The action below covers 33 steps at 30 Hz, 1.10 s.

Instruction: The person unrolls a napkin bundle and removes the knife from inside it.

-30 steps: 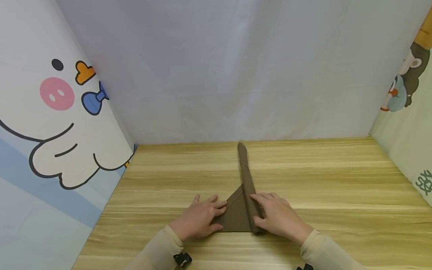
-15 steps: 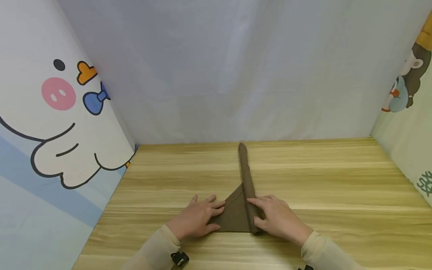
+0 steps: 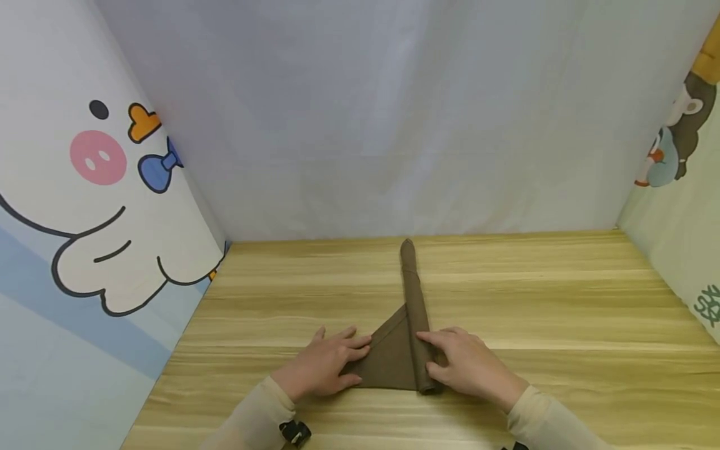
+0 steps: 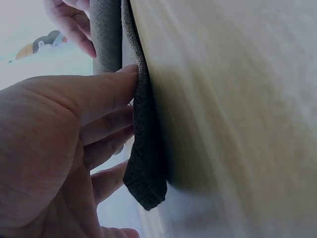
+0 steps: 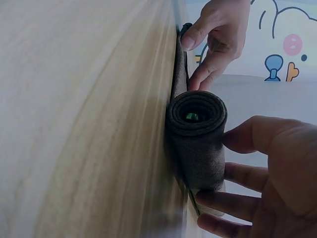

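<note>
On the desk (image 3: 562, 300), touching a half-rolled brown cloth (image 3: 394, 347) with both hands

Near the middle of the desk, close in front of the body, at work on the brown cloth. Resting the left hand (image 3: 323, 365) on the flat part (image 3: 388, 372), at its left end, with fingers spread and relaxed, and with the thumb beside the near edge. Laying the right hand (image 3: 469, 359) against the roll (image 3: 416, 312), with thumb and fingers loosely extended and touching it from above and from the right. Cannot tell how hard either hand presses.

From between the hands, running away as a narrow roll to near the far edge of the desk and tapering to a tip there. Left of the roll, spreading flat with a slanting far edge. At the near end, as seen from the right wrist, wound in several layers about a small hollow with a green glint (image 5: 192, 117) inside.

On both arms, wearing pale sleeves (image 3: 255, 409), with a black device (image 3: 295, 432) at the left wrist. Across the back, facing a pale grey sheet (image 3: 365, 125). To the left, bordered by a large white cartoon bird (image 3: 140, 250) with a pink cheek (image 3: 98, 156) and a blue bow (image 3: 157, 169). To the right, bordered by a pale green panel (image 3: 664, 244) with part of a brown-haired cartoon figure (image 3: 686, 119).
</note>
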Tool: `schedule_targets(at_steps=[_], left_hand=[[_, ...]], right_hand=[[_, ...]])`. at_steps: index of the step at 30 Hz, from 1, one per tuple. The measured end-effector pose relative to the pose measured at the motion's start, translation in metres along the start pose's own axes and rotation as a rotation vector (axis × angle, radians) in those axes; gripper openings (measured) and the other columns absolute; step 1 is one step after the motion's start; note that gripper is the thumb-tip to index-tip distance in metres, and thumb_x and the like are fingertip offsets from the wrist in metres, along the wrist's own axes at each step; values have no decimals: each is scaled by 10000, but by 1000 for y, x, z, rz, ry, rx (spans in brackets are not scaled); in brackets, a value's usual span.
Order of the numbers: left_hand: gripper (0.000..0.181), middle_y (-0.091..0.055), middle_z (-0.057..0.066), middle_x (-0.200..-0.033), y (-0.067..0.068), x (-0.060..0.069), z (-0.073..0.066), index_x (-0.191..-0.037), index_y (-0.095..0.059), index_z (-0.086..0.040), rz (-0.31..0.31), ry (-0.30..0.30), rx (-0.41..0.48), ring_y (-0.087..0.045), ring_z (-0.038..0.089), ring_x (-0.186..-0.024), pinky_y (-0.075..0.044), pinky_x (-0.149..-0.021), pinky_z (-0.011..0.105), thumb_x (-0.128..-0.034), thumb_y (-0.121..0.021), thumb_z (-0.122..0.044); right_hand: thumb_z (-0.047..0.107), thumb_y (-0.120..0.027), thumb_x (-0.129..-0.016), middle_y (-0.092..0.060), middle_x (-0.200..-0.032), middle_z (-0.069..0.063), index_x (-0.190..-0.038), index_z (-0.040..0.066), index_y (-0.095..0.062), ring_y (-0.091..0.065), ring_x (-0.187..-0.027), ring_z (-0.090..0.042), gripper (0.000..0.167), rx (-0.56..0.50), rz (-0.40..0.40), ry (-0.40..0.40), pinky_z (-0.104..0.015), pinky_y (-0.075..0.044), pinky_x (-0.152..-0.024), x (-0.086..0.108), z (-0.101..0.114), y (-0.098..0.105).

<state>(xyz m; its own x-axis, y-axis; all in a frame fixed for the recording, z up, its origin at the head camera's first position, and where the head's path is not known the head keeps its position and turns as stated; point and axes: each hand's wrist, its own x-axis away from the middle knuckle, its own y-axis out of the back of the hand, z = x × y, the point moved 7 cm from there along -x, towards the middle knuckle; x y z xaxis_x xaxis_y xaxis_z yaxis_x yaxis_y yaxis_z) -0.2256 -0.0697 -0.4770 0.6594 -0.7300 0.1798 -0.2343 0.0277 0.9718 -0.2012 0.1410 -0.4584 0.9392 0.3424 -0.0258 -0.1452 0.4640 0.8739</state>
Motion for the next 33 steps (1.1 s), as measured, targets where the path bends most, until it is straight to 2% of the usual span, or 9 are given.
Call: schedule_targets(at_steps=[5, 10, 19, 23, 28, 33], left_hand=[[570, -391, -58, -1501, 2, 0, -2, -1400, -529, -166, -13, 2, -21, -292, 256, -1412, -253, -1003, 692, -913, -631, -444], [567, -448, -36, -1464, 7, -5, -11, -1380, -551, -169, -41, -16, -49, -301, 246, -1409, -261, -1014, 673, -911, -619, -479], [609, -412, 6, -1491, 15, -21, -30, -1418, -504, -188, -3, -29, -90, -284, 231, -1417, -282, -1029, 637, -921, -572, -532], [616, -390, -1, -1505, 11, -29, -35, -1429, -490, -198, 28, -36, -111, -304, 218, -1408, -308, -1026, 614, -921, -566, -539], [612, -358, -19, -1522, 3, -33, -35, -1435, -482, -213, 58, -37, -107, -347, 206, -1386, -331, -1039, 560, -922, -564, -537], [620, -352, -14, -1525, 2, -32, -34, -1431, -487, -203, 45, -36, -107, -360, 201, -1378, -337, -1038, 551, -917, -570, -539]], right_hand=[[221, -695, -858, -590, -1280, -98, -1350, 139, -574, -523, -1199, -306, 513, -42, 18, 10, -522, -409, -973, 0, 0, 0], [218, -681, -886, -543, -1332, -132, -1354, 119, -561, -497, -1228, -342, 493, -79, 29, 12, -520, -405, -985, -1, -2, 3], [356, -714, -871, -454, -1417, -186, -1362, 108, -549, -436, -1281, -392, 574, 41, 9, 73, -556, -377, -994, -17, 1, 7], [382, -734, -850, -398, -1467, -185, -1379, 112, -537, -400, -1313, -399, 626, 61, 52, 67, -574, -355, -1006, -21, 0, 3], [395, -741, -842, -366, -1492, -176, -1384, 123, -536, -401, -1317, -390, 641, 52, 88, 48, -569, -367, -999, -23, 0, -2], [408, -742, -837, -371, -1489, -174, -1376, 115, -543, -408, -1313, -387, 646, 62, 85, 35, -573, -358, -1001, -24, -2, -3]])
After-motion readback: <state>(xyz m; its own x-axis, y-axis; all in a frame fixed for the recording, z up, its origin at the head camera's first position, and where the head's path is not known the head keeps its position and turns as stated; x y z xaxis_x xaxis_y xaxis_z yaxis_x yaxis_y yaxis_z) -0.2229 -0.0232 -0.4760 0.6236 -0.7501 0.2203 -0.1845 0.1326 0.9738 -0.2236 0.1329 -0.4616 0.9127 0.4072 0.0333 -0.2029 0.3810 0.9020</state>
